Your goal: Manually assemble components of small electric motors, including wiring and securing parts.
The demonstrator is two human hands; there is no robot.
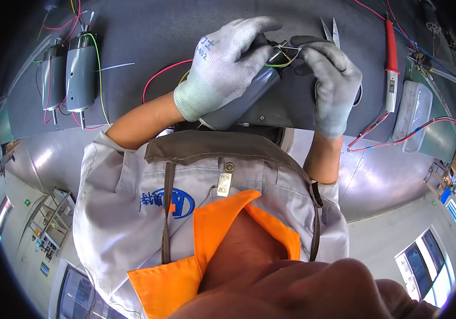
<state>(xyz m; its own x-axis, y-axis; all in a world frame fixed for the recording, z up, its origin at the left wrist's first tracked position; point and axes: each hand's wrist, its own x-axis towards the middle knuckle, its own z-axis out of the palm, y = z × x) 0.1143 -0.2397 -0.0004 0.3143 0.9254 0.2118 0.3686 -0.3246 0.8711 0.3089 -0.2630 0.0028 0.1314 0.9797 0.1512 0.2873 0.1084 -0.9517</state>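
A grey cylindrical motor point(257, 93) lies slanted at the table's near edge, its wired end pointing away to the right. My gloved left hand point(228, 61) reaches over it, fingers closed at the wires point(282, 56) on that end; its fingertips partly hide what they grip. Just right of there, my gloved right hand point(333, 72) pinches a thin white strand point(291, 48) between thumb and fingers. Red and yellow-green wires trail left from under my left hand. Scissors point(336, 33) lie behind my right hand, blades pointing away, with part of a handle loop showing beside the wrist.
Two more grey motors point(81, 74) with loose wires stand at the left of the dark table point(132, 42). To the right lie a red-and-white test probe point(391, 64) with its cable and a clear plastic tray point(415, 109). Wire bundles run along the right edge.
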